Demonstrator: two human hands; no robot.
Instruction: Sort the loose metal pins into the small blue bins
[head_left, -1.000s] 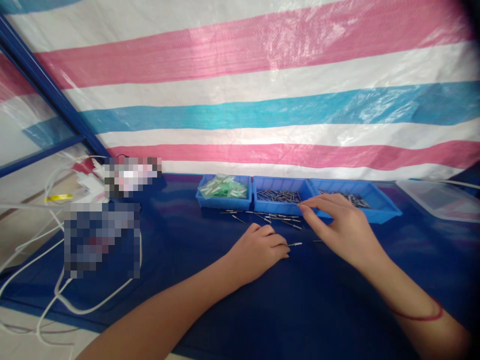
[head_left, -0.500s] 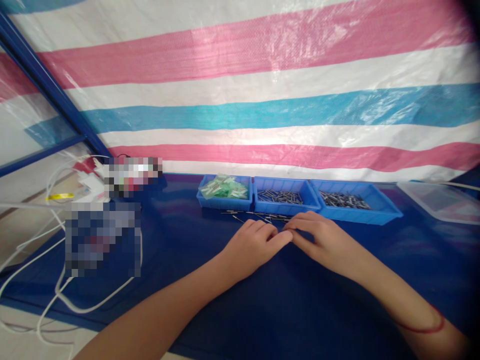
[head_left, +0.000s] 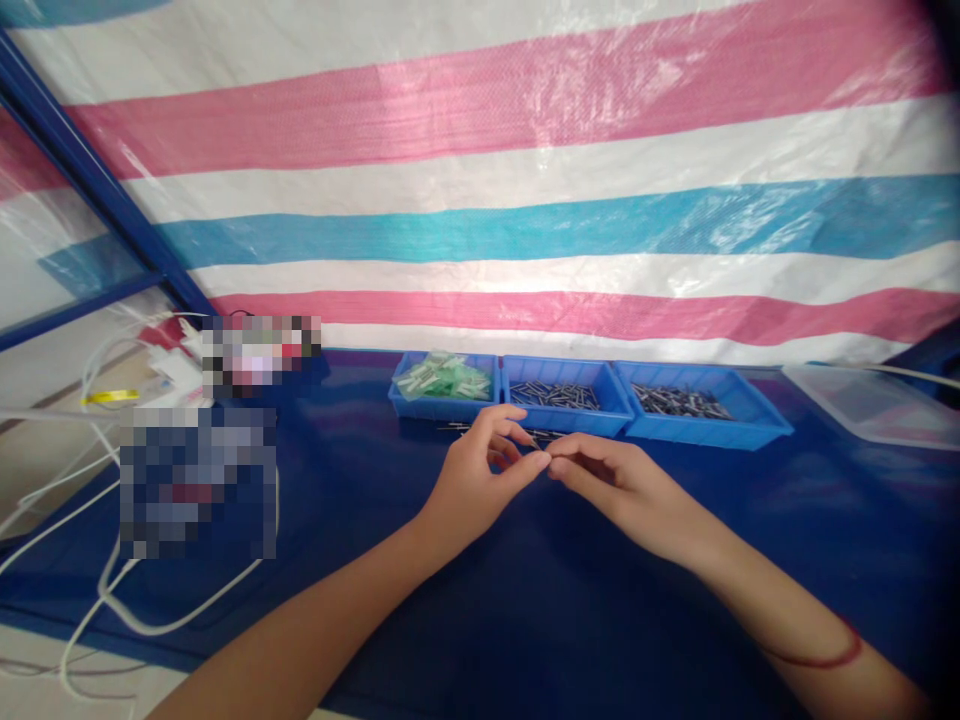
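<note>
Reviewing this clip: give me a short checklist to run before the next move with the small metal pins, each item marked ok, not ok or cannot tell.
1. Left hand and right hand meet fingertip to fingertip above the blue mat: ok.
2. Pin visibly pinched between the fingers: cannot tell, too small.
3. Loose pins lie within reach before the bins: ok.
4. Middle bin and right bin hold metal pins: ok.
5. Left bin holds green parts: ok.
</note>
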